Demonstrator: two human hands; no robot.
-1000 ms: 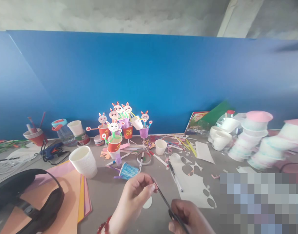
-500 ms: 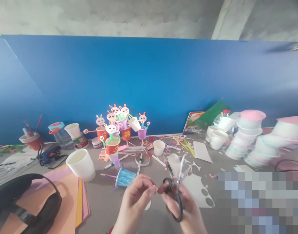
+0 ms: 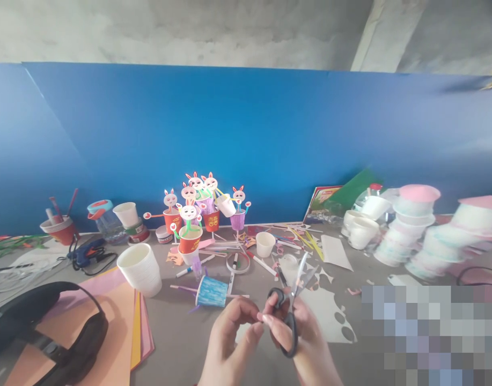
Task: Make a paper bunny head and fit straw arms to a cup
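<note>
My right hand grips black-handled scissors low in the middle of the view; their blades are parted and point up and away. My left hand sits just left of the handles, its fingertips pinched together on something too small to make out. A blue-coloured cup lies on its side just beyond my left hand. White paper with round cut-outs lies on the grey table past my right hand.
Paper-cup rabbit figures stand at the back by the blue wall. A stack of white cups and coloured paper sheets are at left, with black headphones and a glue gun. Stacked bowls and cups crowd the right. Markers and straws litter the middle.
A second ago the scissors lay low, pointing left toward my left hand. My right hand has turned them upright with the blades parted, and my left hand has dropped slightly, still pinched.
</note>
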